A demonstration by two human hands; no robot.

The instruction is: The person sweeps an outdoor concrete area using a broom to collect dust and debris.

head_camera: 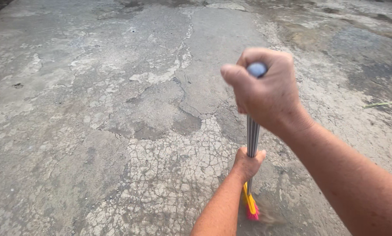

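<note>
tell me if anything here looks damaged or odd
The concrete ground is badly worn: a web of fine cracks spreads just left of the broom, with flaked patches and darker stains farther off. The broom, gripped by the right hand and left hand, looks sound.

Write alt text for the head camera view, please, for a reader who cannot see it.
Two bare hands grip a broom's grey handle: the right hand at its top end, the left hand lower down. The pink and yellow broom head meets cracked concrete ground.
</note>
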